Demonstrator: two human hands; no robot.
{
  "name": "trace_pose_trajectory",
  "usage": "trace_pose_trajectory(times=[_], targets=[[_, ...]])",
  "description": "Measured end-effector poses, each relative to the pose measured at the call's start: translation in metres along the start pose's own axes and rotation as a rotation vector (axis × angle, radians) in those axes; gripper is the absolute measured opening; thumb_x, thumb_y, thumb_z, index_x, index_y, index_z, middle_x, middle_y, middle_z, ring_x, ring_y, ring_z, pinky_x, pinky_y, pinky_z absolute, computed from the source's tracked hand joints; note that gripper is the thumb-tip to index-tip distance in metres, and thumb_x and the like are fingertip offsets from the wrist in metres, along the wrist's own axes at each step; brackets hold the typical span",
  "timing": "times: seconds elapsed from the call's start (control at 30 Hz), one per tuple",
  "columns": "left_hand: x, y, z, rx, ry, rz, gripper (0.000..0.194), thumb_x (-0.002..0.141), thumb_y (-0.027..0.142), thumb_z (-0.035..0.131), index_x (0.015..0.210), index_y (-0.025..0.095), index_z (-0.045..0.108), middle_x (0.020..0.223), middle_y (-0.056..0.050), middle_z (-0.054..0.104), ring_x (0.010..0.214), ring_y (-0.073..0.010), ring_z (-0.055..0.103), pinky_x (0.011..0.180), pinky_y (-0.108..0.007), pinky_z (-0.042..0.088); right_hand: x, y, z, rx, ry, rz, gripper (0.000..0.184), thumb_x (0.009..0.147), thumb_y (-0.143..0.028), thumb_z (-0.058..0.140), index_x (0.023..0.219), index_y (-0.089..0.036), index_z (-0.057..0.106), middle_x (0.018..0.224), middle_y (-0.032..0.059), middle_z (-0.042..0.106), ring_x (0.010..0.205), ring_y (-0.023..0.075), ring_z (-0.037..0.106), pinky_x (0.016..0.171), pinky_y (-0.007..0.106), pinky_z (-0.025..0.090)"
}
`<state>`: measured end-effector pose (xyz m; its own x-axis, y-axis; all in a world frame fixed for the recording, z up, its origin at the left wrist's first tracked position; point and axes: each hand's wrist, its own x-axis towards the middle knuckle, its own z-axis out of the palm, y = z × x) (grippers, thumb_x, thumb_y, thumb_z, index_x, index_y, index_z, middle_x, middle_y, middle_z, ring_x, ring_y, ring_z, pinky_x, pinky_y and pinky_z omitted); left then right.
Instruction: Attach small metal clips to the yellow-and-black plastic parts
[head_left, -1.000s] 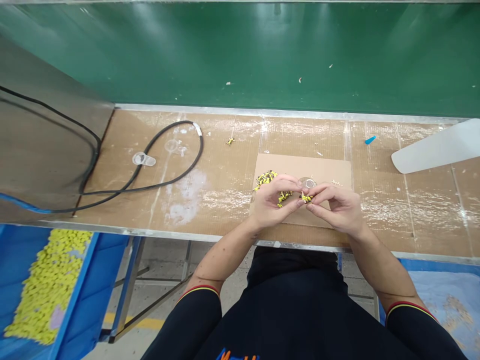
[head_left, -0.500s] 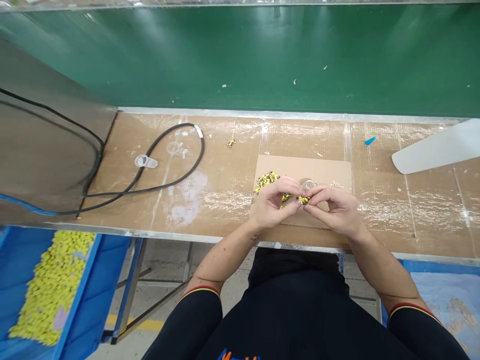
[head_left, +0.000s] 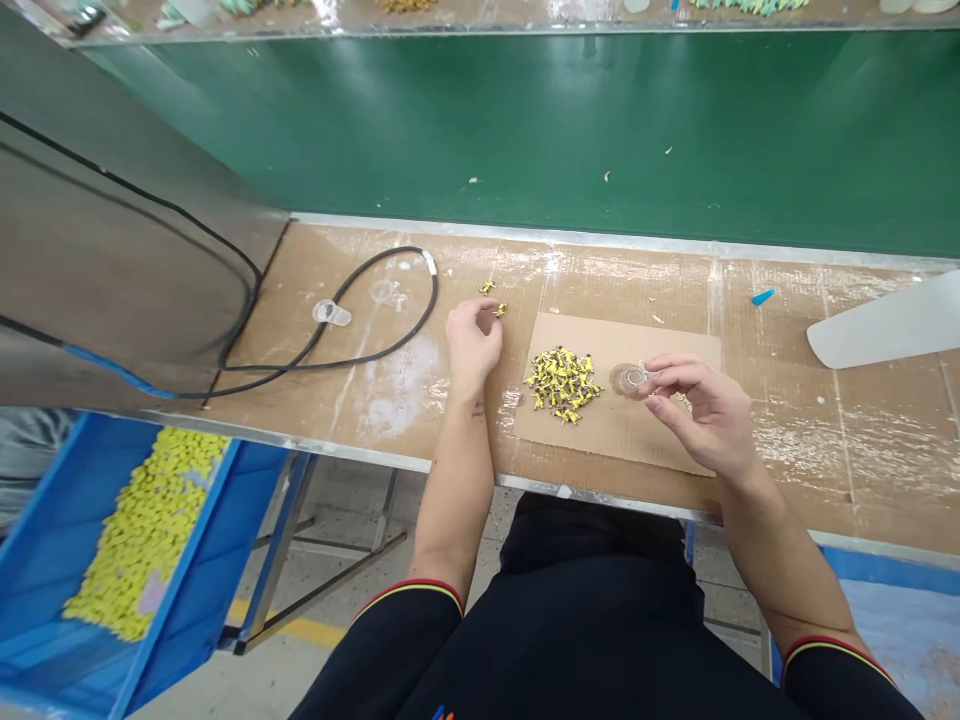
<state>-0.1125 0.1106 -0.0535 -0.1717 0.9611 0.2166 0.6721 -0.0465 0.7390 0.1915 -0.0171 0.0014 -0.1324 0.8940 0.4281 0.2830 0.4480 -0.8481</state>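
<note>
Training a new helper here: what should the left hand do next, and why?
Probably pick up the two stray yellow-and-black pieces just beyond the left hand: they lie off the cardboard sheet, away from the main pile, and that hand seems free, while the right hand is at the clear cup.

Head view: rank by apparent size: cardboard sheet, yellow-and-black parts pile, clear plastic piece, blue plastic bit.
Largest to smallest:
1. cardboard sheet
2. yellow-and-black parts pile
3. clear plastic piece
4. blue plastic bit
</note>
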Motion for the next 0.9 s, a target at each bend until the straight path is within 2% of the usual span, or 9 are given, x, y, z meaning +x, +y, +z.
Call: trace_pose_trajectory(times=[0.1,0.17,0.23,0.33,0.4,0.5,0.63,0.77,0.9], targets=[[-0.002,0.001,-0.006,-0.032,0.074,0.014,0.035,0.079,0.008,0.060,0.110,0.018,0.073,0.118,-0.010,0.075,0.115,-0.0248,0.068,0.103,-0.042,0.052,0.003,0.004,-0.014,-0.154,0.057,-0.049,0.013,0.092,-0.019,0.076,0.102,-0.026,0.072,0.107,0.0074,0.077,0.092,0.0204,0.074,0.069,0.032,0.060],[-0.006,0.008,-0.011,-0.105,0.022,0.059,0.033,0.080,0.011,0.058,0.107,0.018,0.073,0.114,-0.008,0.076,0.108,-0.0223,0.069,0.095,-0.037,0.054,0.005,0.009,-0.030,-0.313,0.071,-0.071,0.009,0.093,-0.021,0.074,0.100,-0.025,0.072,0.100,0.0067,0.077,0.086,0.0199,0.074,0.067,0.032,0.059],[-0.011,0.017,-0.014,-0.157,-0.188,0.150,0.028,0.081,0.017,0.058,0.104,0.019,0.075,0.108,-0.007,0.078,0.102,-0.0218,0.070,0.093,-0.037,0.055,0.006,0.016,-0.050,-0.484,0.012,-0.014,0.006,0.094,-0.023,0.072,0.100,-0.023,0.073,0.092,0.0057,0.077,0.078,0.0191,0.072,0.067,0.033,0.058],[-0.018,0.028,-0.014,-0.096,-0.560,0.323,0.033,0.083,0.030,0.065,0.112,0.020,0.077,0.115,-0.008,0.077,0.111,-0.0265,0.068,0.106,-0.044,0.052,0.005,0.029,-0.077,-0.613,-0.158,0.157,0.011,0.094,-0.030,0.070,0.098,-0.021,0.076,0.087,0.0059,0.076,0.073,0.0200,0.071,0.069,0.035,0.057],[-0.021,0.032,-0.009,-0.031,-0.673,0.389,0.038,0.086,0.038,0.065,0.118,0.020,0.077,0.122,-0.010,0.074,0.118,-0.0297,0.065,0.111,-0.049,0.049,0.003,0.037,-0.086,-0.603,-0.282,0.253,0.015,0.092,-0.033,0.070,0.098,-0.021,0.078,0.086,0.0060,0.076,0.073,0.0206,0.071,0.070,0.036,0.056],[-0.025,0.034,0.002,-0.001,-0.696,0.404,0.036,0.092,0.040,0.058,0.114,0.020,0.079,0.118,-0.011,0.072,0.116,-0.0290,0.065,0.109,-0.049,0.050,0.003,0.043,-0.084,-0.602,-0.401,0.334,0.018,0.092,-0.032,0.069,0.101,-0.022,0.080,0.092,0.0075,0.077,0.076,0.0216,0.072,0.074,0.037,0.057],[-0.027,0.035,0.008,-0.046,-0.686,0.367,0.030,0.092,0.035,0.058,0.107,0.021,0.079,0.109,-0.010,0.072,0.107,-0.0257,0.069,0.104,-0.045,0.053,0.007,0.045,-0.066,-0.714,-0.424,0.357,0.019,0.094,-0.029,0.066,0.105,-0.023,0.080,0.104,0.0096,0.078,0.088,0.0248,0.073,0.082,0.039,0.055],[-0.028,0.039,0.009,-0.112,-0.651,0.315,0.024,0.088,0.031,0.063,0.102,0.020,0.080,0.104,-0.009,0.075,0.103,-0.0249,0.071,0.102,-0.043,0.055,0.009,0.046,-0.057,-0.771,-0.468,0.392,0.016,0.096,-0.026,0.063,0.094,-0.022,0.078,0.101,0.0088,0.077,0.088,0.0257,0.071,0.076,0.038,0.051],[-0.030,0.040,0.012,-0.164,-0.627,0.264,0.019,0.085,0.030,0.067,0.096,0.021,0.080,0.101,-0.008,0.077,0.097,-0.0236,0.071,0.097,-0.041,0.056,0.006,0.048,-0.056,-0.837,-0.478,0.349,0.017,0.098,-0.021,0.057,0.089,-0.021,0.072,0.099,0.0102,0.075,0.093,0.0276,0.070,0.074,0.037,0.049]])
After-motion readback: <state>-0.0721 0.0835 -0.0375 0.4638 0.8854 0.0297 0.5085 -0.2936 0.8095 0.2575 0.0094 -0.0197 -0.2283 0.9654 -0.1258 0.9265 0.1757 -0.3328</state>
